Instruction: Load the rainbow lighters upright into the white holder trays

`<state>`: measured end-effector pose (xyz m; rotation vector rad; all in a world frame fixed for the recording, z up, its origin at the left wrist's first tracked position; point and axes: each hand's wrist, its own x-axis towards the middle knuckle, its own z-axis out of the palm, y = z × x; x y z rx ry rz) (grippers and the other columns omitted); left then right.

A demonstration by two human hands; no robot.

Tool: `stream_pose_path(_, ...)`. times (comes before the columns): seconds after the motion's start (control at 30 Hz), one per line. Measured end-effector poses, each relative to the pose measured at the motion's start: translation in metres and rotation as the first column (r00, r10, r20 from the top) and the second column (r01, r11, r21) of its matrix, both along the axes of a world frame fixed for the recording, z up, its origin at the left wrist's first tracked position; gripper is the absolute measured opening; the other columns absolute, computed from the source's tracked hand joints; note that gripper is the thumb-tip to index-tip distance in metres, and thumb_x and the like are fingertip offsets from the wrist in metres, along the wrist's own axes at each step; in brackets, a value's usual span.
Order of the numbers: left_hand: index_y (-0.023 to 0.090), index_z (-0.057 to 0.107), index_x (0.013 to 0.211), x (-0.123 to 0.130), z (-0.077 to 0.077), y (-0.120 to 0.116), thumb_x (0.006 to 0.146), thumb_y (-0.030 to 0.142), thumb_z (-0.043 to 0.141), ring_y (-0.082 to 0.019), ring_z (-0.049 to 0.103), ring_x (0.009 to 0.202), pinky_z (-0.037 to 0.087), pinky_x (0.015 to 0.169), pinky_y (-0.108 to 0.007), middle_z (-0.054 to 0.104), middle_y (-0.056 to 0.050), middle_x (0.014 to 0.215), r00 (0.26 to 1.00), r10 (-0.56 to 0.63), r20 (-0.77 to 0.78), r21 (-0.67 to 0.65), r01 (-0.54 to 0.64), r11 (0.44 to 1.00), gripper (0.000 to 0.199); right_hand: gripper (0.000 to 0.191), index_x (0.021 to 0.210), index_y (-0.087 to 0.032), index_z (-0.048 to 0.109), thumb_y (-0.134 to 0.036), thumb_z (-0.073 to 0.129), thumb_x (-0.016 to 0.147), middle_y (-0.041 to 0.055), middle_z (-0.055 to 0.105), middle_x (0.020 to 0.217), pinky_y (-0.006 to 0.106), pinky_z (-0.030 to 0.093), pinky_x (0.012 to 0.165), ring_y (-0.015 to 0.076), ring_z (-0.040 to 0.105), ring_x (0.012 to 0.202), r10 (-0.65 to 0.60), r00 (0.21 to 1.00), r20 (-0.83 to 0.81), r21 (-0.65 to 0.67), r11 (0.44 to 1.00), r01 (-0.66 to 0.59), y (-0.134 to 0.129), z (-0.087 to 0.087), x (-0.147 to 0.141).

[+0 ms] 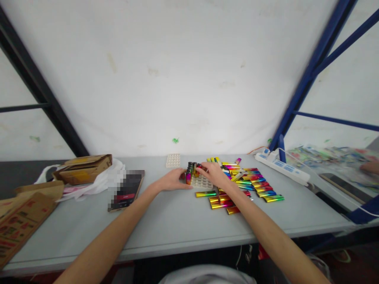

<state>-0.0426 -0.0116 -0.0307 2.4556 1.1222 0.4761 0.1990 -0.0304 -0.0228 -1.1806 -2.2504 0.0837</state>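
Observation:
Several shiny rainbow-coloured lighters point(188, 178) with dark tops stand upright in the left end of a pale tray with holes point(202, 182). My left hand point(173, 180) curves around that end of the tray, its thumb along the near edge and its fingers beside the standing lighters. Over the tray, my right hand point(213, 173) has its fingertips closed on a lighter point(197, 170) by the upright row; the fingers partly hide it. Many loose metallic lighters point(257, 182) lie flat to the right, some beneath my right forearm.
A second pale tray point(173, 160) lies near the wall. Left are a phone point(127, 189), an opened cardboard box point(85, 169) on a white plastic bag and a brown carton point(29, 213). A power strip point(281, 169) lies right; another person's hand point(370, 167) shows beyond the blue frame.

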Motion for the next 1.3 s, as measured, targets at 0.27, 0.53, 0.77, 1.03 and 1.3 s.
stream_pose_path(0.27, 0.015, 0.069, 0.103, 0.0, 0.0, -0.001, 0.071, 0.064, 0.077, -0.026, 0.063, 0.08, 0.044, 0.069, -0.031, 0.071, -0.006, 0.093, 1.0, -0.021, 0.012, -0.039, 0.022, 0.999, 0.059, 0.019, 0.094, -0.015, 0.067, -0.027, 0.056, 0.104, 0.0078, 0.073, 0.089, 0.026, 0.042, 0.074, 0.0181, 0.064, 0.079, 0.122, 0.987, 0.107, -0.065, 0.991, -0.115, -0.006, 0.008, -0.003)
stream_pose_path(0.53, 0.016, 0.068, 0.1, 0.0, 0.0, -0.001, 0.072, 0.064, 0.076, -0.024, 0.061, 0.078, 0.043, 0.066, -0.029, 0.07, -0.005, 0.089, 1.0, -0.017, 0.001, -0.024, 0.017, 1.0, 0.056, 0.024, 0.113, -0.014, 0.062, -0.032, 0.047, 0.107, 0.0136, 0.071, 0.11, 0.032, 0.047, 0.088, 0.024, 0.066, 0.103, -0.005, 0.968, 0.25, -0.035, 0.999, 0.014, -0.006, 0.004, -0.006)
stream_pose_path(0.77, 0.016, 0.067, 0.102, 0.0, 0.001, 0.0, 0.071, 0.066, 0.076, -0.024, 0.061, 0.079, 0.043, 0.068, -0.029, 0.07, -0.005, 0.092, 1.0, -0.013, -0.01, -0.019, 0.013, 1.0, 0.06, 0.029, 0.121, -0.014, 0.06, -0.035, 0.044, 0.108, 0.0158, 0.073, 0.11, 0.032, 0.048, 0.084, 0.0269, 0.07, 0.102, -0.017, 0.954, 0.299, -0.129, 0.99, 0.058, -0.007, 0.007, -0.006)
stream_pose_path(1.03, 0.015, 0.067, 0.102, -0.001, -0.001, 0.001, 0.07, 0.067, 0.076, -0.026, 0.062, 0.082, 0.045, 0.07, -0.031, 0.07, -0.007, 0.095, 1.0, -0.002, -0.011, -0.016, 0.001, 1.0, 0.062, 0.034, 0.127, -0.011, 0.058, -0.035, 0.042, 0.109, 0.0184, 0.075, 0.108, 0.031, 0.048, 0.08, 0.0286, 0.072, 0.099, -0.013, 0.925, 0.38, -0.152, 0.985, 0.076, -0.008, 0.014, -0.007)
stream_pose_path(1.3, 0.015, 0.067, 0.101, 0.0, 0.001, 0.0, 0.069, 0.069, 0.075, -0.026, 0.061, 0.08, 0.044, 0.068, -0.031, 0.069, -0.006, 0.091, 0.999, 0.018, -0.049, 0.011, -0.017, 1.0, 0.063, 0.04, 0.127, -0.012, 0.061, -0.041, 0.043, 0.107, 0.0209, 0.075, 0.104, 0.036, 0.053, 0.08, 0.0315, 0.074, 0.096, -0.107, 0.889, 0.446, -0.095, 0.982, 0.166, -0.01, 0.022, -0.015)
